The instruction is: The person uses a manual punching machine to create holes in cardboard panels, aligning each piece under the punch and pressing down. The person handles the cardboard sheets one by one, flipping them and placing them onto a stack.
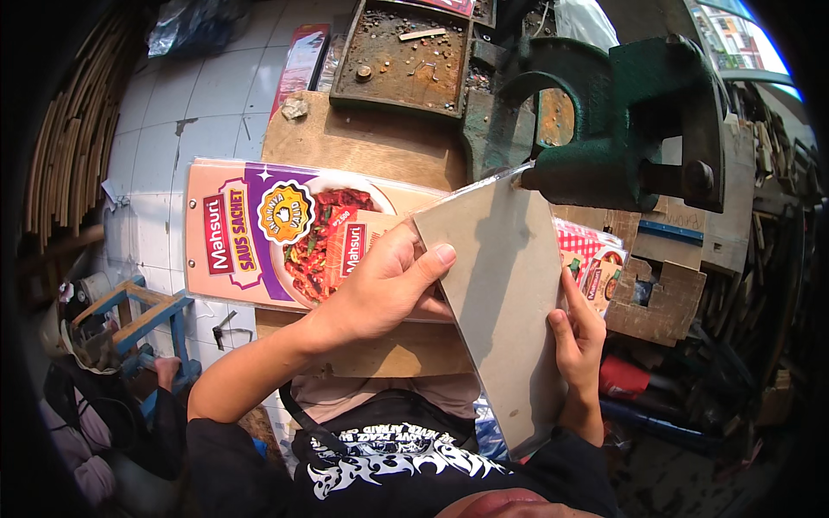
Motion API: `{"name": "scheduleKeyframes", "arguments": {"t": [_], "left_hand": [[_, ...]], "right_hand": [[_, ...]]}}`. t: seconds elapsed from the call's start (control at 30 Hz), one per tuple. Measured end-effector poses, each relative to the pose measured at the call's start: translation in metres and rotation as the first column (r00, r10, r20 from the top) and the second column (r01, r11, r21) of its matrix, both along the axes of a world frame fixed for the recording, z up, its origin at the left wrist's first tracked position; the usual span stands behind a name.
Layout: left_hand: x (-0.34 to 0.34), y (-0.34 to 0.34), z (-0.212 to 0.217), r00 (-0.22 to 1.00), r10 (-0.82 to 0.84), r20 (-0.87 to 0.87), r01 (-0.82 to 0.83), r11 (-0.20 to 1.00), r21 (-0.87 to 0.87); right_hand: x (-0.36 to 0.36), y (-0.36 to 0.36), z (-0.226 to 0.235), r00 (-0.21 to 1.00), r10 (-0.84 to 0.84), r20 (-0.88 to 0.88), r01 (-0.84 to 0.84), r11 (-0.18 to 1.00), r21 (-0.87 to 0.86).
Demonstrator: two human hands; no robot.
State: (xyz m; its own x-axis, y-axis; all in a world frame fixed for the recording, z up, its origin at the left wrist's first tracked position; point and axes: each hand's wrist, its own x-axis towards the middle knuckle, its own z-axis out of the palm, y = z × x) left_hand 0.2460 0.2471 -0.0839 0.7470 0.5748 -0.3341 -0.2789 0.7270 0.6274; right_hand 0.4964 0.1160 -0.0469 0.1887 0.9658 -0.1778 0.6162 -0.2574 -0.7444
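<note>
Spanning mid-frame, the grey board, held at opposite edges by the left grip and right grip, could skew against the green press, upper right, should either hold slacken.

Workbench: tray sits at far edge, stick inside; press stands right of tray; signs overhang left edge; panel crosses over signs, before press.

Wooden bench — printed boards, dark tray
</note>
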Motion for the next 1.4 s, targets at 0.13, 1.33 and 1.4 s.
{"name": "scheduleKeyframes", "arguments": {"t": [0.13,1.33,1.4], "left_hand": [[-0.0012,0.0016,0.0047,1.0,-0.02,-0.018,0.021,1.0,0.023],[-0.0008,0.0016,-0.0004,1.0,-0.016,-0.006,0.016,1.0,0.023],[-0.0005,0.0008,0.0011,1.0,-0.004,-0.008,0.004,1.0,0.027]], "right_hand": [[0.0006,-0.0011,-0.0035,1.0,0.009,0.023,-0.011,0.998,0.058],[-0.0016,0.0016,-0.0041,0.999,0.007,0.041,-0.008,0.999,0.033],[-0.0032,0.0031,-0.0036,0.998,0.034,0.056,-0.04,0.994,0.097]]}}
